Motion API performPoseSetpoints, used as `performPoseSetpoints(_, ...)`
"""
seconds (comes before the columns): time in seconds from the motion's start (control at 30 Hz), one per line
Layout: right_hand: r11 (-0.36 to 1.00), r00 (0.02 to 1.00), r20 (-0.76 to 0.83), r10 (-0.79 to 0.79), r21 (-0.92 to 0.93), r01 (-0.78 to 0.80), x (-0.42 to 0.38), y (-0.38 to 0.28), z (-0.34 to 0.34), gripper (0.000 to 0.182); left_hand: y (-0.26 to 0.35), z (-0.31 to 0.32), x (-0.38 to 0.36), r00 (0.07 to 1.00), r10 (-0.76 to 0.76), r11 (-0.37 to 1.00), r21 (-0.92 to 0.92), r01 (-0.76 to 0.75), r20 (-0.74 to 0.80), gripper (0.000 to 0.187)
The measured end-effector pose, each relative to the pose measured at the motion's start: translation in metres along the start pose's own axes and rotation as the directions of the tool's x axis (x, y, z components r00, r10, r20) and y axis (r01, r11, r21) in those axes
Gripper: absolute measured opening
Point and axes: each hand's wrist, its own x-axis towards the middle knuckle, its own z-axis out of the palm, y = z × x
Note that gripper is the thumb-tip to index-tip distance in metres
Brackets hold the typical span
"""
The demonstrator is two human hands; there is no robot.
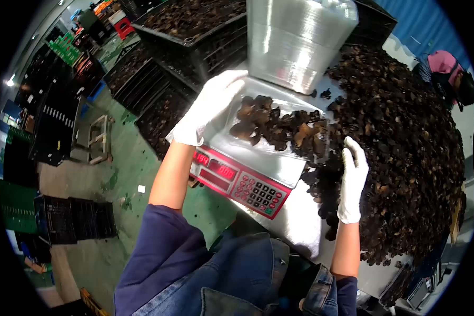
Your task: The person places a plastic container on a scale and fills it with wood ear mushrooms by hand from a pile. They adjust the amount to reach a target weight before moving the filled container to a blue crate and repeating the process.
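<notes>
A clear plastic tray point(279, 151) with dark brown mushroom-like pieces point(271, 124) in it rests on the metal pan of a red and silver scale point(242, 181) with lit red digits. My left hand point(210, 105), in a white glove, is at the tray's left side, its fingers reaching toward the far left corner; whether they grip the rim I cannot tell. My right hand point(354, 179), also gloved in white, is just right of the tray, beside the large dark heap point(400, 158). Its fingers are slightly curled and apart, with nothing visible between them.
A tall stack of clear trays point(300, 42) stands behind the scale. Black crates point(195, 55) holding dark pieces are at the back left. More black crates point(76, 218) sit on the green floor at left. Another person point(447, 76) is at the far right, beyond the heap.
</notes>
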Motion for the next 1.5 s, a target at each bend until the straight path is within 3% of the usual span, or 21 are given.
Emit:
performPoseSetpoints(0.07,0.999,0.999,0.047,0.027,0.042,-0.029,0.005,0.003,0.001,0.031,-0.012,-0.016,-0.008,0.995,0.024,0.992,0.122,-0.013,-0.092,0.034)
performPoseSetpoints(0.23,0.988,0.985,0.154,0.084,0.117,-0.102,0.018,0.007,0.011,0.042,-0.03,-0.029,-0.027,0.986,-0.009,0.984,0.173,0.039,-0.169,0.034)
performPoseSetpoints(0.33,0.979,0.974,0.171,0.146,0.115,-0.167,0.024,0.011,0.018,0.053,-0.039,-0.02,-0.031,0.976,-0.077,0.996,0.037,0.087,-0.203,0.031)
performPoseSetpoints(0.37,0.98,0.975,0.168,0.143,0.116,-0.164,0.026,0.018,0.023,0.053,-0.052,-0.015,-0.03,0.961,-0.13,0.976,0.136,0.167,-0.245,0.031)
performPoseSetpoints(0.47,0.915,0.931,0.196,0.308,0.207,-0.347,0.035,0.032,0.035,0.063,-0.049,0.0,-0.036,0.964,-0.225,0.959,0.14,0.245,-0.142,0.038)
performPoseSetpoints(0.57,0.851,0.883,0.203,0.422,0.246,-0.464,0.041,0.041,0.055,0.053,-0.036,0.022,-0.043,0.96,-0.252,0.959,0.1,0.264,-0.12,0.051)
performPoseSetpoints(0.67,0.766,0.888,0.324,0.326,0.46,-0.45,0.03,0.032,0.055,0.045,-0.049,0.034,-0.041,0.961,-0.208,0.957,0.164,0.239,-0.182,0.053)
performPoseSetpoints(0.7,0.633,0.809,0.356,0.468,0.505,-0.587,0.024,0.019,0.05,0.042,-0.043,0.038,-0.04,0.968,-0.189,0.963,0.162,0.215,-0.164,0.053)
performPoseSetpoints(0.77,0.598,0.833,0.359,0.422,0.58,-0.553,0.021,0.044,0.039,0.038,-0.026,0.045,-0.044,0.936,-0.343,0.938,-0.078,0.337,-0.082,0.05)
performPoseSetpoints(0.8,0.512,0.811,0.357,0.464,0.639,-0.574,0.014,0.041,0.03,0.037,-0.031,0.053,-0.045,0.948,-0.306,0.948,-0.125,0.293,-0.092,0.049)
performPoseSetpoints(0.83,0.533,0.817,0.341,0.466,0.629,-0.566,0.008,0.042,0.018,0.036,-0.021,0.061,-0.047,0.956,-0.287,0.952,-0.126,0.278,-0.064,0.049)
performPoseSetpoints(1.03,0.53,0.854,0.1,0.51,0.746,-0.404,-0.061,0.055,-0.088,0.033,0.06,0.118,-0.062,0.955,-0.175,0.964,-0.157,0.216,0.239,0.047)
performPoseSetpoints(1.07,0.534,0.845,0.025,0.534,0.765,-0.359,-0.078,0.062,-0.109,0.036,0.07,0.135,-0.063,0.93,-0.173,0.929,-0.261,0.264,0.324,0.046)
performPoseSetpoints(1.1,0.543,0.828,-0.058,0.558,0.78,-0.312,-0.098,0.065,-0.132,0.04,0.074,0.15,-0.06,0.941,-0.026,0.994,-0.09,0.06,0.337,0.043)
performPoseSetpoints(1.2,0.627,0.76,-0.303,0.575,0.76,-0.171,-0.164,0.062,-0.202,0.037,0.128,0.173,-0.049,0.893,0.069,0.989,-0.145,-0.005,0.444,0.042)
performPoseSetpoints(1.27,0.677,0.702,-0.414,0.58,0.724,-0.133,-0.21,0.07,-0.251,0.031,0.147,0.178,-0.018,0.945,0.121,0.991,-0.099,-0.095,0.303,0.043)
performPoseSetpoints(1.3,0.641,0.6,-0.489,0.634,0.766,-0.054,-0.23,0.074,-0.272,0.029,0.152,0.172,0.01,0.933,0.258,0.966,-0.041,-0.256,0.252,0.042)
performPoseSetpoints(1.33,0.674,0.546,-0.564,0.62,0.739,-0.001,-0.257,0.08,-0.294,0.027,0.13,0.158,0.062,0.835,0.502,0.819,0.187,-0.543,0.225,0.045)
performPoseSetpoints(1.37,0.703,0.49,-0.63,0.603,0.71,0.046,-0.284,0.087,-0.314,0.026,0.12,0.15,0.105,0.825,0.559,0.785,0.27,-0.557,0.076,0.043)
performPoseSetpoints(1.43,0.733,0.47,-0.707,0.529,0.66,0.167,-0.324,0.089,-0.34,0.028,0.128,0.121,0.168,0.677,0.735,0.583,0.549,-0.599,-0.042,0.043)
performPoseSetpoints(1.5,0.797,0.274,-0.817,0.507,0.566,0.211,-0.364,0.115,-0.364,0.031,0.13,0.087,0.221,0.63,0.775,0.498,0.671,-0.549,-0.06,0.05)
